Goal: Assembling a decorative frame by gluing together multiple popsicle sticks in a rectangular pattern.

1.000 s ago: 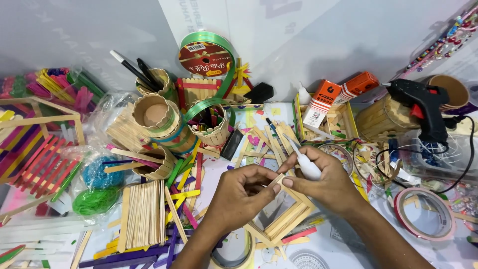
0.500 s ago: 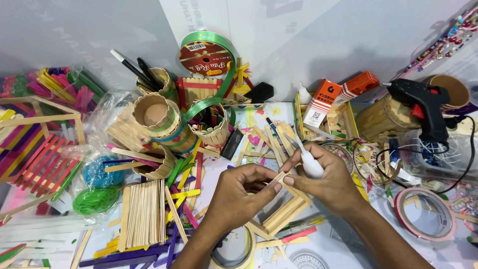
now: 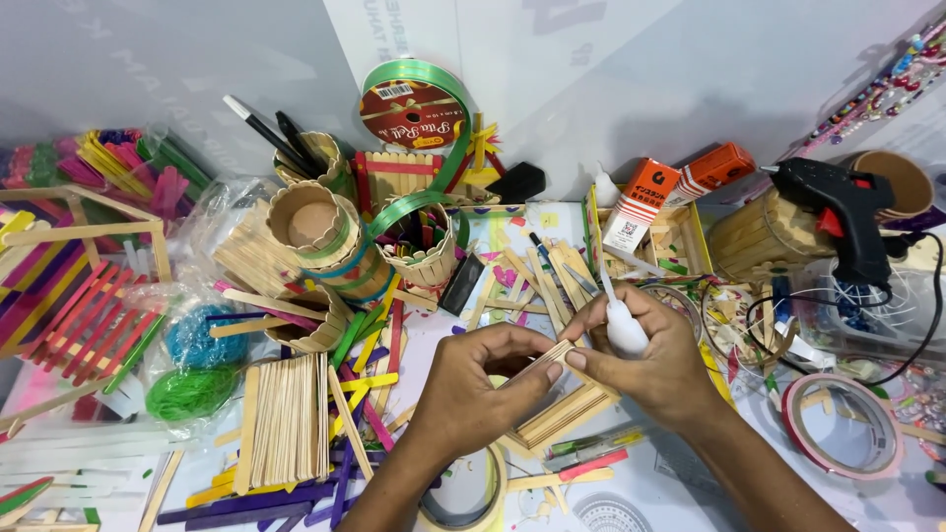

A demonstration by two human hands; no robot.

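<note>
An orange-and-white carton (image 3: 658, 197) lies at the far right, and a red round label (image 3: 409, 111) fills the far ribbon spool (image 3: 448, 79).

White glue btl (image 3: 625, 330), tan stick (image 3: 548, 361)

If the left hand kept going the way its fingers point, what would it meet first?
The left hand points up-right; likely the right hand first, since both hands already meet on the wooden stick. Depth unclear.

left hand (image 3: 483, 389): pinches wooden stick (image 3: 540, 366) | right hand (image 3: 645, 360): grips glue bottle (image 3: 623, 325), nozzle apparently up
</note>
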